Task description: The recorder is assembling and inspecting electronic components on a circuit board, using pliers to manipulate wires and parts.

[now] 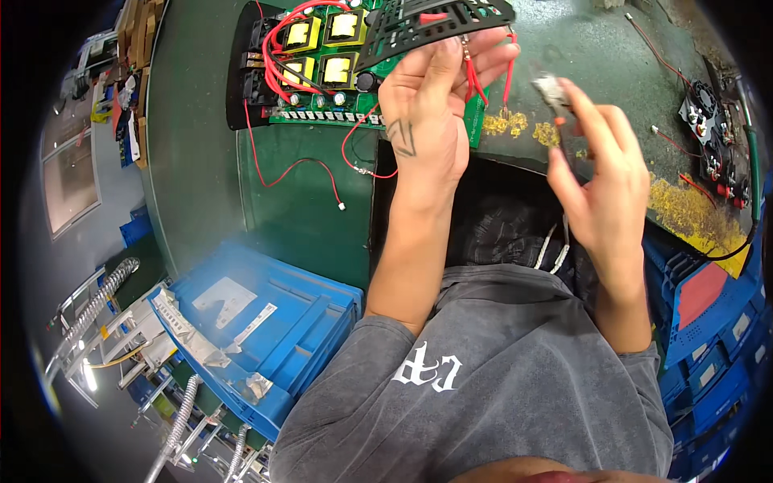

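My left hand [427, 101] is turned palm up, its thumb and fingers closed at the lower edge of a tilted black slotted panel [439, 32]. Red wires [473, 80] with metal terminals hang by its fingers. Beneath and left of the panel lies a green circuit board [330, 117] with several yellow-and-black transformers [344, 28]. To the right, my right hand [608, 165] is raised above the bench, thumb and fingers curled round a slim dark piece. That piece has an orange band and a whitish, motion-blurred end [551, 88]; its exact kind is unclear.
The green bench [580, 48] has worn yellow patches on its front edge. Loose red wires [302, 163] trail left of my wrist. Small black fans and parts [708, 129] lie at the far right beside a dark cable [755, 193]. A blue crate [274, 298] stands lower left; blue bins [708, 354] are at right.
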A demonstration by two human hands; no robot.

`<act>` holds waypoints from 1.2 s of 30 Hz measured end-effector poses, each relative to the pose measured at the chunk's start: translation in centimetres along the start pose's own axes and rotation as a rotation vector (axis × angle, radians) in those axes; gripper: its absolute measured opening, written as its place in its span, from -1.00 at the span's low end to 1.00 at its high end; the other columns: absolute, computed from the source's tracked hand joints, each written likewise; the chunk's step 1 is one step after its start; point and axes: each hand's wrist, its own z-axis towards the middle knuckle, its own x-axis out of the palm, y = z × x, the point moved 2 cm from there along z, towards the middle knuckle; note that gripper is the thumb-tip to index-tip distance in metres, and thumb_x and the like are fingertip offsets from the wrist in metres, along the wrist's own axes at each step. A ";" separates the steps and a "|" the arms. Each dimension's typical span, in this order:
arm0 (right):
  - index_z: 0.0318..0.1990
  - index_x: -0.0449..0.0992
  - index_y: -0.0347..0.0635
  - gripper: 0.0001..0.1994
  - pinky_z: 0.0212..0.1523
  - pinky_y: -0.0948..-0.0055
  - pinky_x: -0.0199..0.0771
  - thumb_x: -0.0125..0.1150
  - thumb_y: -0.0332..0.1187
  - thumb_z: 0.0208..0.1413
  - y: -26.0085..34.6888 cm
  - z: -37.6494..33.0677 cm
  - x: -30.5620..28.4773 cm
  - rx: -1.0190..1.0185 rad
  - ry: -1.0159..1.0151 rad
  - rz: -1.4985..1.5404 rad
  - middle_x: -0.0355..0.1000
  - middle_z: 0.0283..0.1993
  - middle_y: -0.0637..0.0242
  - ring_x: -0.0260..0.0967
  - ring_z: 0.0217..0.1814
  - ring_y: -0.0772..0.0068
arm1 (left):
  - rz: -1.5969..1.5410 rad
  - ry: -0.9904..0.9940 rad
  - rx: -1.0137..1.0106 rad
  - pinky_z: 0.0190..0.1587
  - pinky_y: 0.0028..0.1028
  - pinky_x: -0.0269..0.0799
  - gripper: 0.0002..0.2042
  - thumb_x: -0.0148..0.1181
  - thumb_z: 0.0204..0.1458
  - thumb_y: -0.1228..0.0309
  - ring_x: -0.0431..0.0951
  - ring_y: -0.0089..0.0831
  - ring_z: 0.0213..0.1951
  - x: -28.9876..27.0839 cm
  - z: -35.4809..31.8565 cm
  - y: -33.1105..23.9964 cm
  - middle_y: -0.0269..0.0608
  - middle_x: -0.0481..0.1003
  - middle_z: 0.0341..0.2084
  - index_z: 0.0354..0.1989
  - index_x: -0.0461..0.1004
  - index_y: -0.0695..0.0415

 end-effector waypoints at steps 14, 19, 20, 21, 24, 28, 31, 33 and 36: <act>0.24 0.52 -0.25 -0.50 0.23 0.23 0.47 0.37 -0.51 0.09 0.2 5.9 -0.4 -0.548 -0.368 0.036 0.51 0.20 0.01 0.48 0.24 0.01 | 0.357 0.114 0.019 -0.29 -0.49 0.59 -0.79 0.13 0.30 0.54 0.60 -0.47 -0.46 0.2 -1.2 0.1 0.02 0.65 -0.35 -0.01 0.52 0.45; 0.09 0.63 -0.17 -0.54 -0.03 0.29 0.61 0.43 -0.52 -0.06 1.9 7.8 -1.4 -0.530 -0.181 0.192 0.64 -0.05 0.09 0.63 -0.06 0.09 | 0.394 0.088 0.049 -0.45 -0.60 0.43 -0.81 0.14 0.28 0.58 0.51 -0.59 -0.53 0.2 -1.0 0.5 -0.15 0.60 -0.48 -0.05 0.54 0.46; 0.08 0.64 -0.18 -0.56 -0.03 0.32 0.61 0.42 -0.52 -0.04 1.9 7.9 -1.5 -0.518 -0.155 0.167 0.64 -0.05 0.08 0.63 -0.07 0.09 | 0.414 0.081 0.054 -0.45 -0.61 0.43 -0.81 0.14 0.28 0.56 0.50 -0.62 -0.53 0.4 -1.1 0.5 -0.20 0.58 -0.50 -0.05 0.55 0.45; 0.08 0.64 -0.18 -0.56 -0.03 0.32 0.61 0.42 -0.52 -0.04 1.7 7.9 -1.4 -0.523 -0.148 0.168 0.64 -0.05 0.08 0.63 -0.07 0.09 | 0.412 0.072 0.057 -0.45 -0.61 0.43 -0.81 0.14 0.28 0.56 0.50 -0.62 -0.53 0.3 -1.1 0.7 -0.20 0.58 -0.50 -0.05 0.55 0.45; 0.05 0.65 -0.20 -0.63 -0.06 0.38 0.59 0.43 -0.50 0.03 1.3 8.4 -1.7 -0.321 0.007 0.432 0.65 -0.12 0.10 0.65 -0.11 0.12 | 0.445 0.071 0.125 -0.46 -0.64 0.41 -0.81 0.13 0.30 0.53 0.49 -0.66 -0.54 0.5 -1.0 1.1 -0.28 0.57 -0.53 -0.06 0.57 0.40; 0.00 0.66 -0.28 -0.67 -0.06 0.32 0.61 0.38 -0.60 0.03 -1.6 10.4 3.6 -0.861 -0.397 1.014 0.65 -0.13 0.05 0.65 -0.11 0.08 | 0.516 0.036 0.129 -0.46 -0.64 0.41 -0.82 0.12 0.30 0.53 0.48 -0.66 -0.54 0.7 -1.2 1.2 -0.30 0.57 -0.54 -0.07 0.57 0.39; 0.04 0.59 -0.29 -0.72 -0.05 0.37 0.57 0.28 -0.51 0.17 -3.4 10.4 7.2 -1.007 -0.843 1.008 0.63 -0.08 0.13 0.61 -0.10 0.22 | 0.489 -0.016 0.145 -0.46 -0.62 0.41 -0.84 0.15 0.27 0.54 0.49 -0.66 -0.54 1.8 -1.3 1.9 -0.28 0.57 -0.54 -0.10 0.59 0.36; 0.13 0.52 -0.53 -0.73 0.11 0.30 0.62 0.10 -0.57 0.35 -1.0 5.6 4.3 -0.318 -0.376 0.778 0.61 0.02 0.05 0.58 0.06 0.25 | 0.633 -0.101 0.274 -0.48 -0.59 0.41 -0.88 0.20 0.22 0.54 0.50 -0.63 -0.55 1.4 -1.7 2.2 -0.24 0.57 -0.55 -0.17 0.60 0.34; 0.10 0.49 -0.64 -0.72 0.10 0.24 0.63 0.04 -0.53 0.40 -2.8 4.4 5.6 -0.232 -0.453 0.874 0.59 0.02 -0.03 0.56 0.09 0.20 | 0.764 -0.072 0.396 -0.47 -0.58 0.38 -0.91 0.25 0.21 0.53 0.47 -0.61 -0.55 1.7 -1.8 2.6 -0.26 0.55 -0.53 -0.21 0.60 0.30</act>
